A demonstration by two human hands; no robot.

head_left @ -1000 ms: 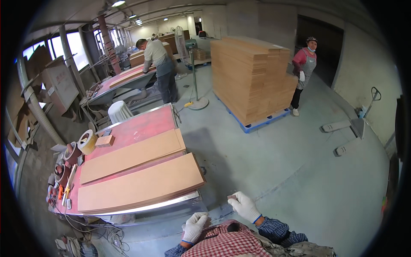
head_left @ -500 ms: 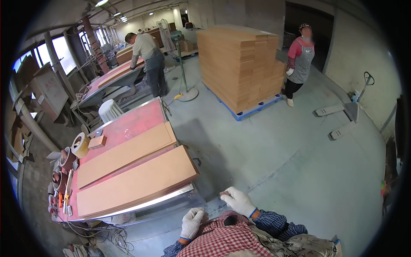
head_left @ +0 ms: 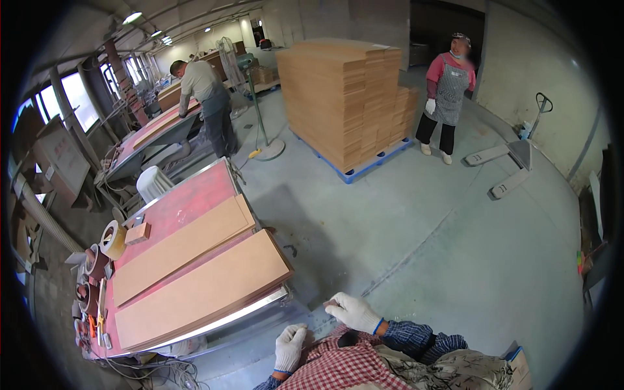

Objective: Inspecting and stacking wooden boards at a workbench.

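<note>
The gloved right hand point(head_left: 355, 312) pinches a small brown piece point(head_left: 331, 303) between thumb and fingers, its end poking out toward the left. Just beside and below, the gloved left hand point(head_left: 288, 347) has its fingers curled; whether they close fully, or around anything, I cannot tell. Left of both hands, long brown boards point(head_left: 205, 292) lie on a red table point(head_left: 207, 189). Well beyond the hands, a tall stack of boards point(head_left: 328, 97) stands on a blue pallet point(head_left: 365, 172).
</note>
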